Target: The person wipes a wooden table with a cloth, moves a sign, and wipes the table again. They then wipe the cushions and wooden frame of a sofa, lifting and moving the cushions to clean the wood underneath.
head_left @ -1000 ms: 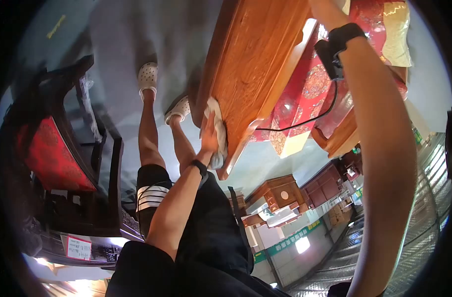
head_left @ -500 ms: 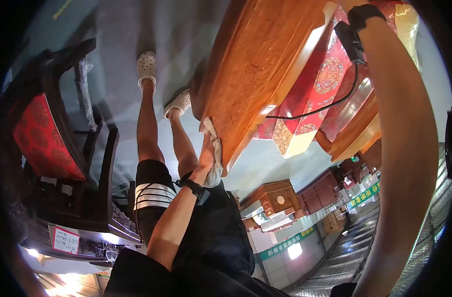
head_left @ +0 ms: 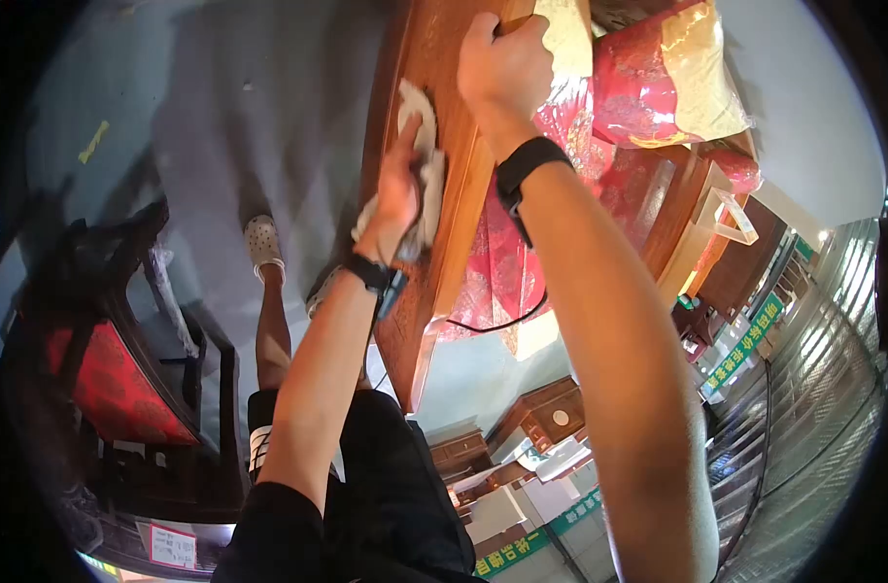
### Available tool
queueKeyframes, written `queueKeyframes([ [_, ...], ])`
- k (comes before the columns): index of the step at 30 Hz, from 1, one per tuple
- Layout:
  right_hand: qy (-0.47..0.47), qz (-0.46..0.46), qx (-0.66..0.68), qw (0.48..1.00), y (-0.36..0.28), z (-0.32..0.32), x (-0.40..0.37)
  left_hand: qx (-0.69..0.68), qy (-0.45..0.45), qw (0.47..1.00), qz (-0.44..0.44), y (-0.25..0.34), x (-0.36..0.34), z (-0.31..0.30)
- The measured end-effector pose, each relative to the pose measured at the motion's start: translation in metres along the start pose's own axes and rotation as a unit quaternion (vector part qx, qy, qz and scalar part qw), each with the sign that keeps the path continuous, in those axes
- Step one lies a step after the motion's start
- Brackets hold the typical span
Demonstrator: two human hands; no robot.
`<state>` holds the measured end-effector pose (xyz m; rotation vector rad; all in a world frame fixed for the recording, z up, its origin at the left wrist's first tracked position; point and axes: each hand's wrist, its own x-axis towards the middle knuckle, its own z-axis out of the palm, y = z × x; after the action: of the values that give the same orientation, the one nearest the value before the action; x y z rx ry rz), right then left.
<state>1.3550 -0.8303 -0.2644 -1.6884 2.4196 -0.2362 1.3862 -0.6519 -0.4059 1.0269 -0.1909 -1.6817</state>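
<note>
My left hand [head_left: 397, 189], with a black watch on its wrist, presses a pale cloth [head_left: 429, 194] against the side of a polished wooden piece of furniture [head_left: 459, 146]. Parts of the cloth stick out above and below the fingers. My right hand [head_left: 507, 73], a black strap round its wrist, is curled at the upper edge of the same wood. Its fingers bend over the edge, and their tips are partly hidden. Red and gold cushions [head_left: 648, 87] in clear plastic lie just to the right of it.
A dark wooden chair with a red seat panel [head_left: 123, 379] stands at the left. One of my pale clogs [head_left: 262, 241] is on the grey floor. A black cable [head_left: 497, 325] hangs by the wood. More wooden furniture [head_left: 551, 413] and green banners [head_left: 750, 340] appear farther off.
My left hand has slid the cloth up along the wood. My right hand has come into view, at the wood's upper edge. The whole view has shifted, showing more cushions.
</note>
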Motion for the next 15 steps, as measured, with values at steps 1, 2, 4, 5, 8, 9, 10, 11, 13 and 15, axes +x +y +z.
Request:
queueKeyframes([
  [1, 0.004, 0.002, 0.000, 1.000, -0.002, -0.004, -0.001, 0.001, -0.023, 0.999, 0.047, 0.006, 0.032, 0.006],
  [2, -0.010, 0.015, 0.001, 1.000, -0.007, -0.008, -0.004, 0.000, -0.029, 0.999, 0.045, 0.012, 0.067, 0.009],
  [4, -0.009, 0.013, -0.008, 1.000, -0.006, -0.005, -0.001, 0.000, -0.037, 0.998, 0.043, 0.030, 0.112, 0.024],
  [5, -0.008, 0.015, -0.009, 1.000, -0.005, -0.004, 0.000, 0.015, -0.031, 0.997, 0.071, 0.051, 0.125, 0.039],
  [8, -0.036, 0.035, 0.003, 0.999, -0.007, -0.008, 0.001, 0.115, -0.030, 0.983, 0.137, 0.081, 0.139, 0.054],
  [9, -0.034, 0.036, 0.001, 0.999, -0.008, -0.009, 0.001, 0.200, -0.031, 0.963, 0.177, 0.087, 0.141, 0.053],
  [10, -0.027, 0.035, 0.015, 0.999, -0.007, -0.009, 0.000, 0.176, -0.032, 0.978, 0.102, 0.084, 0.137, 0.046],
  [11, -0.020, 0.034, 0.031, 0.999, -0.007, -0.009, 0.000, 0.139, -0.020, 0.987, 0.077, 0.079, 0.128, 0.043],
  [13, -0.014, 0.033, 0.014, 0.999, -0.008, -0.009, 0.002, 0.134, 0.003, 0.991, 0.010, 0.024, 0.117, 0.005],
  [15, -0.039, 0.052, 0.011, 0.998, -0.007, -0.007, 0.003, 0.158, 0.014, 0.987, -0.040, 0.001, 0.078, -0.021],
])
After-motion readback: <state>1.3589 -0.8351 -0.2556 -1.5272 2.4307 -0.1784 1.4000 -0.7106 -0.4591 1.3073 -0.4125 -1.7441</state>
